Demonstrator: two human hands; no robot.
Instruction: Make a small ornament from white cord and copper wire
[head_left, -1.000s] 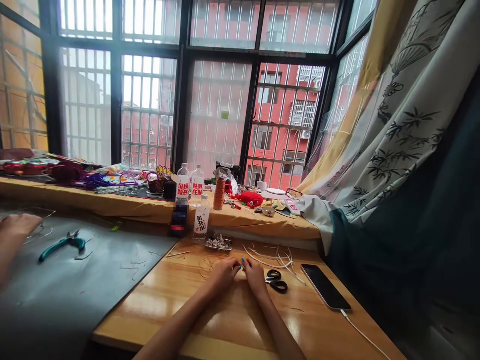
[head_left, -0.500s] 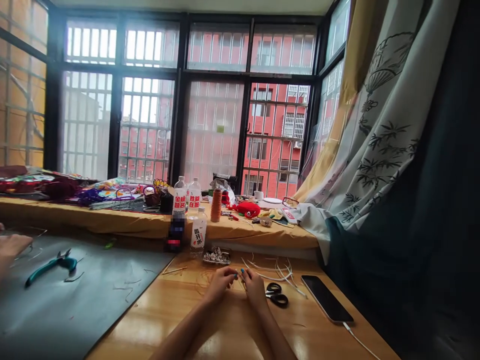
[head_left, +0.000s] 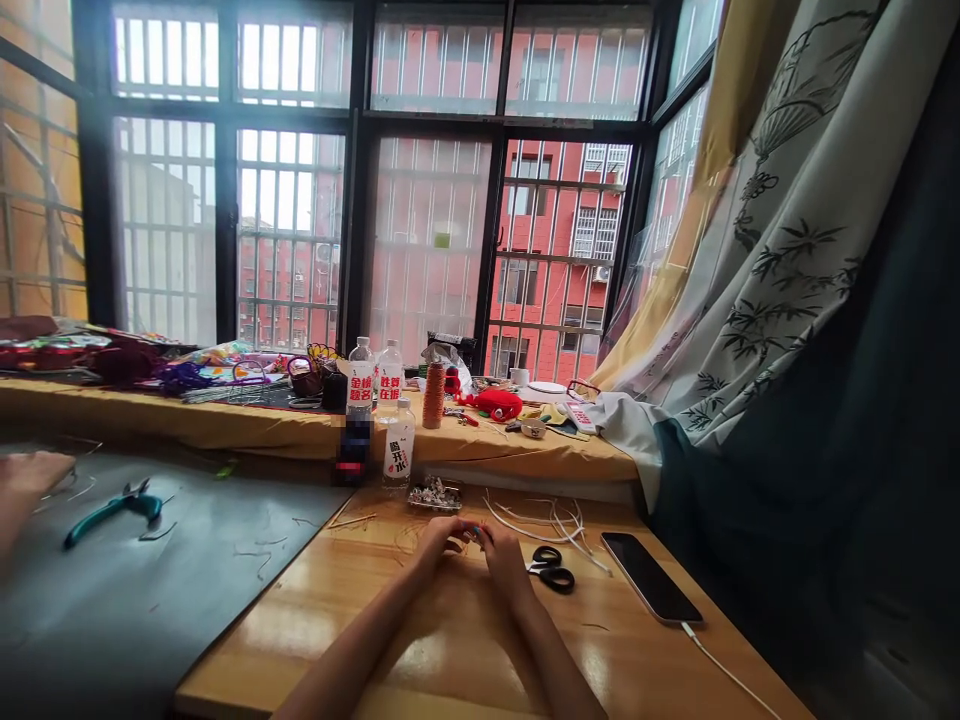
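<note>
Since the earlier frame, the left hand [head_left: 439, 540] and right hand [head_left: 506, 562] are drawn closer, fingertips nearly meeting above the table [head_left: 337, 610]. Something small seems steadied between both; its grip cannot be told, hidden by fingers. Scissors [head_left: 540, 571] are laid beside the right hand, presumably for easy reach.

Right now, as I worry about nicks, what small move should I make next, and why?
Probably ease the right hand a little away from the scissors: they lie close beside it, black handles toward the phone, metal end toward the hand.
</note>
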